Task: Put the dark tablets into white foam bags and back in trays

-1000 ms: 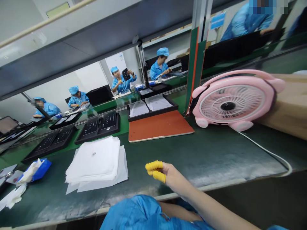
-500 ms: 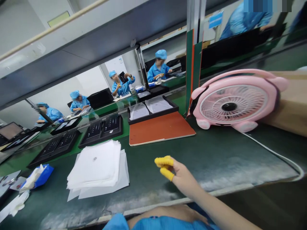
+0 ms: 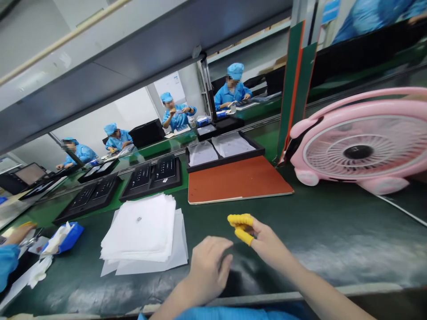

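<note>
My left hand [image 3: 208, 266] is over the green bench near its front edge, just right of the paper stack. Its fingers are bent, the thumb stands apart from them, and nothing shows in its grasp. Yellow finger cots [image 3: 240, 221] cover the thumb and fingers of my right hand [image 3: 262, 240]. That hand is raised over the bench, thumb and fingers apart, holding nothing visible. The stack of white sheets [image 3: 142, 229], with a small dark mark on top, lies left of both hands. Beyond my right hand is a reddish-brown board [image 3: 233, 182].
A pink fan [image 3: 358, 151] stands at right, its white cord on the bench. Black trays [image 3: 153, 180] with dark panels line the back. At left are a blue tissue pack [image 3: 70, 238] and a co-worker's hand [image 3: 20, 233]. A shelf [image 3: 133, 58] hangs overhead; several people sit opposite.
My left hand has come into view from below, beside the right one. The view has shifted right to left-side content, and a co-worker's arm now shows at the left edge.
</note>
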The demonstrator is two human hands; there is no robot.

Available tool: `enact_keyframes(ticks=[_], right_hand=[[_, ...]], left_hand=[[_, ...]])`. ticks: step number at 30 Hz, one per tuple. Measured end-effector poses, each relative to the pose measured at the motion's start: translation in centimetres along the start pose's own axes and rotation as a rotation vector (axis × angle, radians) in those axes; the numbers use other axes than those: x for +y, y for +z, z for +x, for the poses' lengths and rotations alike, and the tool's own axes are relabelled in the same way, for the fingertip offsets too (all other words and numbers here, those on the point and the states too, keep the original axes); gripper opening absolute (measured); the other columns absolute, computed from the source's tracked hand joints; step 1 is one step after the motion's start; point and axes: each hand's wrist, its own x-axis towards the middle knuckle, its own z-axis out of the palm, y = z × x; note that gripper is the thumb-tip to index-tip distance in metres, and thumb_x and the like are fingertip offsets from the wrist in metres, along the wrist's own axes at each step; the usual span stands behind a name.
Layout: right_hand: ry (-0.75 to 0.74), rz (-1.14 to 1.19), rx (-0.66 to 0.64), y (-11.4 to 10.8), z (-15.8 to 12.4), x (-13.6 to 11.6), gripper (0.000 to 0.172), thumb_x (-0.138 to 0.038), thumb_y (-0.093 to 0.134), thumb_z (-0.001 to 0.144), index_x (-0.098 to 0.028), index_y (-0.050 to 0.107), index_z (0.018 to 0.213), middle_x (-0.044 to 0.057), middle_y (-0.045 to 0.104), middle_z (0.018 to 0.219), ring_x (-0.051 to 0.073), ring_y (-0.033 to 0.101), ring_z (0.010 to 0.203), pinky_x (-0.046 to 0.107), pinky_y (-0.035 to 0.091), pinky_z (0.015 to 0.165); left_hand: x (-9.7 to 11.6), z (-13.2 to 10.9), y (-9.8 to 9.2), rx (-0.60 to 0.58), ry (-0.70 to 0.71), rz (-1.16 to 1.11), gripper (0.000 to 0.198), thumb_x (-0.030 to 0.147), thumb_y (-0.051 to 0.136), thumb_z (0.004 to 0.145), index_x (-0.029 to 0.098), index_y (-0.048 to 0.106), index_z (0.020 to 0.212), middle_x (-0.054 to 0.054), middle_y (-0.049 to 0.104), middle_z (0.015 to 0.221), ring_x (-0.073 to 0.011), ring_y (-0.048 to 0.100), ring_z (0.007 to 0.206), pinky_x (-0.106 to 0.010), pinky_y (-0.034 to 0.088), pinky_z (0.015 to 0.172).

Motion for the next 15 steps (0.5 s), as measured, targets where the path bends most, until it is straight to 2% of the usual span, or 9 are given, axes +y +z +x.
enact_keyframes(ticks=[3, 5, 8, 10, 12, 13, 15], right_hand=[[-0.025, 0.014, -0.175, 1.9, 0.4, 0.2, 0.037, -0.019, 0.047, 0.062, -0.019, 0.062, 0.096, 0.006, 0.064, 0.099, 0.02, 0.058, 0.095, 0.037, 0.044, 0.092], [-0.043, -0.003, -0.231, 3.1, 0.7, 0.2, 0.038, -0.014, 0.044, 0.06, -0.018, 0.062, 0.094, 0.006, 0.064, 0.097, 0.02, 0.059, 0.093, 0.037, 0.043, 0.093], [-0.017, 0.041, -0.244, 4.3, 1.8, 0.6, 0.029, -0.018, 0.045, 0.064, -0.017, 0.062, 0.087, 0.005, 0.064, 0.091, 0.02, 0.059, 0.088, 0.036, 0.045, 0.087], [0.067, 0.118, -0.23, 4.9, 3.0, 1.3, 0.023, -0.024, 0.044, 0.07, -0.017, 0.063, 0.081, 0.005, 0.065, 0.086, 0.019, 0.059, 0.084, 0.034, 0.047, 0.082], [0.183, 0.158, -0.216, 5.6, 4.3, 2.4, 0.027, -0.028, 0.039, 0.074, -0.017, 0.064, 0.076, 0.004, 0.064, 0.082, 0.017, 0.06, 0.078, 0.032, 0.048, 0.075], [0.219, 0.141, -0.22, 5.9, 5.0, 3.1, 0.029, -0.029, 0.038, 0.076, -0.018, 0.064, 0.075, 0.004, 0.064, 0.079, 0.016, 0.059, 0.075, 0.031, 0.048, 0.072], [0.172, 0.001, -0.246, 6.8, 6.4, 4.2, 0.029, -0.03, 0.039, 0.077, -0.019, 0.065, 0.075, 0.004, 0.063, 0.077, 0.016, 0.059, 0.07, 0.03, 0.048, 0.067]], left_hand=[[-1.2, 0.6, -0.3, 0.005, 0.191, 0.242, 0.021, 0.018, 0.041, 0.086, 0.012, 0.056, 0.1, -0.006, 0.066, 0.086, -0.0149, 0.058, 0.073, -0.028, 0.048, 0.058], [-1.9, 0.8, -0.5, -0.026, 0.228, 0.331, 0.02, 0.014, 0.039, 0.086, 0.012, 0.058, 0.094, -0.004, 0.065, 0.075, -0.0133, 0.056, 0.064, -0.027, 0.044, 0.05], [-2.6, 1.4, -1.0, 0.012, 0.346, 0.417, 0.021, 0.01, 0.04, 0.083, 0.009, 0.059, 0.091, -0.006, 0.065, 0.074, -0.0125, 0.057, 0.062, -0.025, 0.045, 0.049], [-3.0, 1.9, -1.4, 0.041, 0.445, 0.482, 0.021, 0.007, 0.041, 0.081, 0.007, 0.06, 0.09, -0.008, 0.066, 0.076, -0.012, 0.058, 0.061, -0.023, 0.045, 0.048], [-3.4, 2.1, -1.6, 0.043, 0.496, 0.556, 0.023, 0.007, 0.042, 0.077, 0.005, 0.06, 0.091, -0.009, 0.066, 0.073, -0.0128, 0.057, 0.056, -0.023, 0.042, 0.042], [-3.7, 2.0, -1.5, 0.04, 0.509, 0.593, 0.025, 0.007, 0.043, 0.076, 0.005, 0.06, 0.093, -0.009, 0.065, 0.07, -0.0135, 0.056, 0.053, -0.024, 0.04, 0.039], [-4.6, 1.6, -1.0, -0.009, 0.516, 0.617, 0.027, 0.009, 0.045, 0.076, 0.005, 0.06, 0.098, -0.009, 0.065, 0.066, -0.0145, 0.054, 0.049, -0.024, 0.039, 0.036]])
